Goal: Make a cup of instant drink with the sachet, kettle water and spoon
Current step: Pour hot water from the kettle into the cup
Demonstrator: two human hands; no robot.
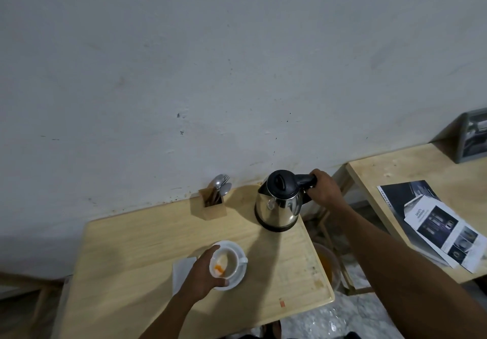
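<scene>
A white cup [226, 262] with orange powder at its bottom stands on a white saucer [238, 276] near the middle of the wooden table [131, 272]. My left hand [204, 275] wraps around the cup's left side. A steel kettle [279, 201] with a black lid stands on its base at the table's far right. My right hand [322, 187] grips its black handle. Spoons and a fork [221, 187] stand in a wooden holder [213, 205] at the back. A white napkin [181, 268] lies under my left wrist. No sachet is visible.
The grey wall runs right behind the table. A second wooden table [411, 172] to the right carries printed leaflets [432, 220] and a grey box [474, 138]. An orange bucket [328, 265] sits on the floor between the tables.
</scene>
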